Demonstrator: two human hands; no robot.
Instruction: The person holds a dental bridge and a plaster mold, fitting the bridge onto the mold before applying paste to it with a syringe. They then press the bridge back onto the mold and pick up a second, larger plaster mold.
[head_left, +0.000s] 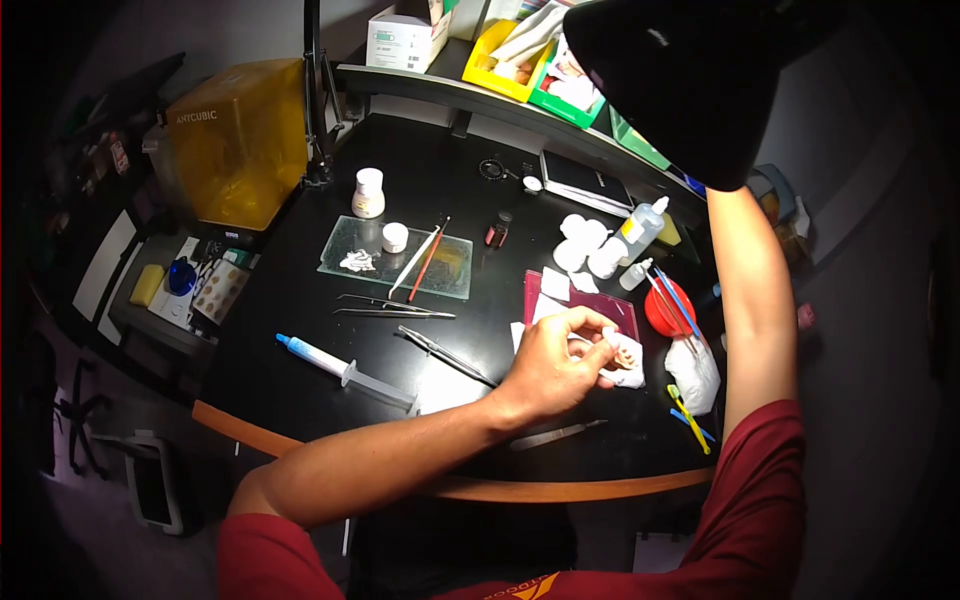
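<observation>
My left hand (pixel 560 365) is closed in a pinch, thumb against fingers, at a small white piece (pixel 610 336) that I cannot make out clearly. Just beyond the fingertips a small tan object shaped like a tooth model (pixel 627 357) lies on white tissue (pixel 630 378). A dark red pad (pixel 622 305) with white paper squares (pixel 555 284) lies behind this hand. My right forearm (pixel 750 290) reaches up to the black lamp head (pixel 690 100), which hides the right hand. Tweezers (pixel 445 353) rest to the left of my left hand, and a metal blade-like tool (pixel 558 435) lies under the wrist.
A glass slab (pixel 345 240) carries a white jar (pixel 395 237), white paste and two thin tools. A large syringe (pixel 345 372) lies at the left front. A red bowl (pixel 668 308), squeeze bottle (pixel 642 226), toothbrush (pixel 690 420) and cotton rolls stand or lie at the right.
</observation>
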